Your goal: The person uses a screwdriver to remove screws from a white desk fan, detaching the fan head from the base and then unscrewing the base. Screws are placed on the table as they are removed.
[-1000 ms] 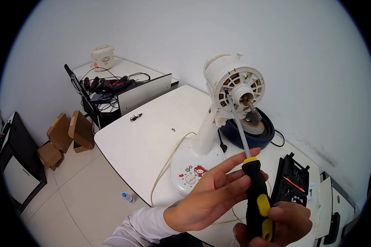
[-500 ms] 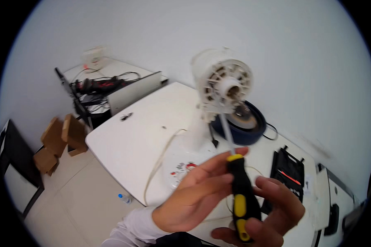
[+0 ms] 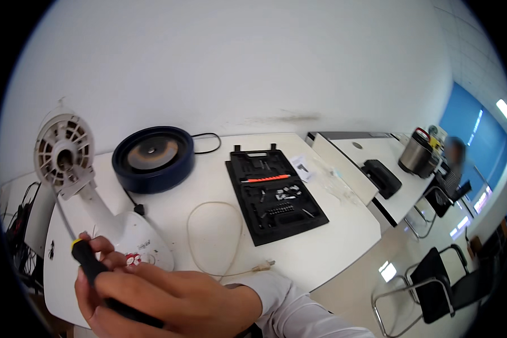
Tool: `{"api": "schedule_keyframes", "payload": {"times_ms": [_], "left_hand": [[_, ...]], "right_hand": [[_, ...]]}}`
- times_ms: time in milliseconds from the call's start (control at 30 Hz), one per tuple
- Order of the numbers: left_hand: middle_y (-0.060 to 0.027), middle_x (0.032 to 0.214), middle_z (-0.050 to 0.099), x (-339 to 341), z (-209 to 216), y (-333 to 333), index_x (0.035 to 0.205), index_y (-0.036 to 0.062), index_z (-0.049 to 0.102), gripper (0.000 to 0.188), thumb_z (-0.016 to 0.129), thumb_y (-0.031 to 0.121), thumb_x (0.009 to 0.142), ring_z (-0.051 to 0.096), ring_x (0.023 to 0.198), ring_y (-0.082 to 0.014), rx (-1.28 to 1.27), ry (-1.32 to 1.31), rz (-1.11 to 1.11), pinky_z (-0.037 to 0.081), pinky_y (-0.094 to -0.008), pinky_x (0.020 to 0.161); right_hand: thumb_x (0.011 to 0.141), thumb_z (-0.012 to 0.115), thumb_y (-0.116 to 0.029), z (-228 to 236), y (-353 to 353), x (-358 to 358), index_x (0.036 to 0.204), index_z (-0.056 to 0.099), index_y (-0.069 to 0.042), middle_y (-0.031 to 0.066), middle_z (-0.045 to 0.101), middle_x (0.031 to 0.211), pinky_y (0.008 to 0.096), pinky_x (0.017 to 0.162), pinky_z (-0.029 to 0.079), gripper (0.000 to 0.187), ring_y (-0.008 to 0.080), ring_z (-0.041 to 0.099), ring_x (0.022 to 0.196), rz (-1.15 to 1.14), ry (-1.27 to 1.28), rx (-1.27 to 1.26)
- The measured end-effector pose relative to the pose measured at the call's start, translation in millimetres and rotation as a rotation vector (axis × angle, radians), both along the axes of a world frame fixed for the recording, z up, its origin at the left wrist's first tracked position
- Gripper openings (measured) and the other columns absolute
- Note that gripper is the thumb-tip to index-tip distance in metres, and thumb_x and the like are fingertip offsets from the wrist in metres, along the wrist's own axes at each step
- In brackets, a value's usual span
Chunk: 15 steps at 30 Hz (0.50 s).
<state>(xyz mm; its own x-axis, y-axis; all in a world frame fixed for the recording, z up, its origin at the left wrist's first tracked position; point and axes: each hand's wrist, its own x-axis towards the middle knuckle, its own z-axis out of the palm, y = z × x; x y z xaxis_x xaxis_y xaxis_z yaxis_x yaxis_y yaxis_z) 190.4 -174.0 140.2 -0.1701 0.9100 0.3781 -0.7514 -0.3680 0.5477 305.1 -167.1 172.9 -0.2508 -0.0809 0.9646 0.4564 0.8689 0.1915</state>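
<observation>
Curled around a black-handled screwdriver with a yellow collar and long metal shaft (image 3: pixel 84 254), the person's right hand (image 3: pixel 180 298) in a white sleeve fills the lower left. More fingertips (image 3: pixel 99 244) touch the handle near the collar; whether they are the left hand's cannot be told. The shaft slants up to the lower edge of a white, round, slotted motor housing (image 3: pixel 76 147); its tip's exact spot is unclear. The housing tops a white stand with a rounded base (image 3: pixel 152 242), on a white table (image 3: pixel 208 190). Right of the base, a pale cord (image 3: pixel 214 203) loops beside an unfolded black tool case (image 3: pixel 248 225). Behind sits a dark blue round basin-like object (image 3: pixel 152 183) holding a stained metal disc (image 3: pixel 163 151). Farther right are a black metal-framed chair (image 3: pixel 431 287), a second white table (image 3: pixel 384 155) and a blurred person (image 3: pixel 454 160).
</observation>
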Motion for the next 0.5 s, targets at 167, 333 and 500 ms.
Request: {"api": "schedule_keyframes", "payload": {"times_ms": [167,333,500], "left_hand": [[-0.0165,0.112,0.053,1,-14,5,0.12,-0.0038,0.046,0.043,0.051,0.018,0.084,0.053,0.101,-0.0225,-0.278,0.237,0.457,0.043,-0.0331,0.092],[-0.008,0.106,0.05,-21,-10,18,0.127,0.0025,0.041,0.043,0.047,0.027,0.092,0.051,0.089,-0.018,0.043,-0.195,-0.429,0.046,-0.032,0.082],[-0.0082,0.112,0.05,-12,-4,8,0.127,0.0006,0.04,0.042,0.043,0.025,0.094,0.05,0.092,-0.0164,-0.059,-0.065,-0.097,0.045,-0.0293,0.083]], "right_hand": [[0.064,0.059,-0.013,-4,-6,-11,0.091,0.054,0.009,0.0192,0.055,0.095,0.0351,0.081,0.045,0.036,0.0294,0.052,0.087,-0.02,-0.066,0.035],[0.07,0.056,-0.015,-6,-10,0,0.089,0.056,0.002,0.021,0.053,0.104,0.0271,0.064,0.046,0.027,0.0296,0.053,0.09,-0.007,-0.129,-0.109],[0.07,0.058,-0.009,3,-10,-2,0.092,0.055,0.0,0.0182,0.051,0.108,0.0207,0.051,0.044,0.025,0.0216,0.055,0.083,-0.004,-0.054,-0.196]]}}
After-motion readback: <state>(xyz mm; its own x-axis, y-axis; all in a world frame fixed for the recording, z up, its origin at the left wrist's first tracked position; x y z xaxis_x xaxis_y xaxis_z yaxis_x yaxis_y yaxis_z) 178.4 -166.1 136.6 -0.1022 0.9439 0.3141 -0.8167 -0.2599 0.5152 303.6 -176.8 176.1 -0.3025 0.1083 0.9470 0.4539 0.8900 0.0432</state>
